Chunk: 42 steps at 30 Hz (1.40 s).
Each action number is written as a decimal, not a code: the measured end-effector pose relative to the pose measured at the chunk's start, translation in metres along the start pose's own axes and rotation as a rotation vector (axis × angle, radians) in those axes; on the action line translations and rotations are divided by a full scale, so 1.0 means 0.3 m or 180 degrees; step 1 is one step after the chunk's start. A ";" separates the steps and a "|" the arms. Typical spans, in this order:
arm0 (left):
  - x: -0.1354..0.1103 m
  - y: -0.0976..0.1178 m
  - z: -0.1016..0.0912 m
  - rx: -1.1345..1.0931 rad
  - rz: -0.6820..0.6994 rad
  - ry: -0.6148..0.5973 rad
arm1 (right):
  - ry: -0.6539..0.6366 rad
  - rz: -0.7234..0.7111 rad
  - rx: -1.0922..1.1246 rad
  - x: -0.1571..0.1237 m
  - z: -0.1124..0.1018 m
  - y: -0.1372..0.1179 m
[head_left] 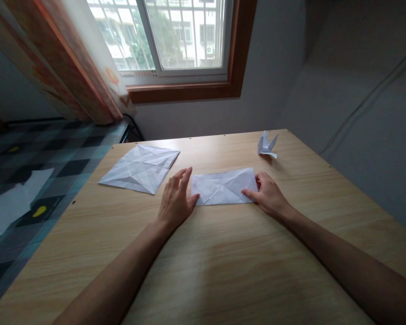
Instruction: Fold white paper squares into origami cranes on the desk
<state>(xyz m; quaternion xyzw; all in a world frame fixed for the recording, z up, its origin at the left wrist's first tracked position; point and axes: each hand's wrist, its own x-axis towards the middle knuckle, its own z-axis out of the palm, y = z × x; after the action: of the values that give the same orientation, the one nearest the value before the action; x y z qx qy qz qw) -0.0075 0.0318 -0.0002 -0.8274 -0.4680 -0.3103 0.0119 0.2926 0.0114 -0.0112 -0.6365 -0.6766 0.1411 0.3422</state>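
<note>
A creased white sheet of paper, folded into a long rectangle, lies between my hands on the wooden table. At its right end my right hand grips the edge, thumb on top and fingers curled behind. My left hand is at the left end, thumb at the lower left corner and the other fingers raised apart from the paper. To the left lies a creased white paper square, turned like a diamond. A folded paper crane stands near the far right corner of the table.
The wooden table reaches toward a wall below a barred window. On the left is a bed with a checked cover, with loose white paper on it. An orange patterned curtain hangs beside the window. A cable runs along the right wall.
</note>
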 end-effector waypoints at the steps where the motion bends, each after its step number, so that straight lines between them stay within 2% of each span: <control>1: 0.002 0.008 0.002 0.0168 0.0237 -0.0186 | 0.0190 -0.0010 -0.0041 -0.002 0.008 0.004; 3: 0.006 0.025 0.006 0.0309 0.0602 -0.0726 | 0.0394 -0.0187 -0.0172 -0.009 0.018 0.005; 6: 0.009 0.045 0.011 0.0316 0.0805 -0.1597 | 0.0304 -0.0746 -0.0500 -0.020 0.026 -0.022; 9: 0.010 0.058 0.007 0.0278 0.0811 -0.1933 | -0.0051 -0.1396 -0.0661 -0.020 0.053 -0.069; 13: 0.010 0.076 0.000 0.0134 0.0931 -0.1727 | -0.0729 -0.1854 -0.0612 -0.005 0.120 -0.116; 15: 0.010 0.083 0.005 0.0128 0.0850 -0.1587 | -0.1130 -0.1893 -0.0739 0.000 0.142 -0.127; 17: 0.009 0.086 0.014 0.0244 0.0670 -0.1580 | -0.1331 -0.1887 -0.0912 0.000 0.147 -0.134; 24: 0.002 0.065 0.031 0.0659 0.0204 -0.1812 | -0.1335 -0.1741 -0.1259 -0.016 0.102 -0.120; 31: 0.004 0.064 0.006 0.0836 0.0046 -0.1918 | -0.1220 -0.1410 -0.1629 -0.027 0.015 0.016; 37: 0.004 0.056 -0.028 0.0958 -0.0125 -0.2121 | -0.1166 -0.1402 -0.1731 -0.040 -0.038 0.109; 40: -0.001 0.033 -0.030 0.0949 -0.0093 -0.2006 | -0.1080 -0.1415 -0.1504 -0.048 -0.058 0.115; 42: -0.003 0.015 -0.029 0.0944 0.0034 -0.1729 | -0.0973 -0.1574 -0.1283 -0.053 -0.072 0.110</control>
<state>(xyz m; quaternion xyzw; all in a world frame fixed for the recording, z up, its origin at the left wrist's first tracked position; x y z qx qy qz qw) -0.0087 0.0259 0.0075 -0.8717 -0.4899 -0.0061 0.0086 0.3311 -0.0043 -0.0207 -0.4797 -0.8679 0.0112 0.1283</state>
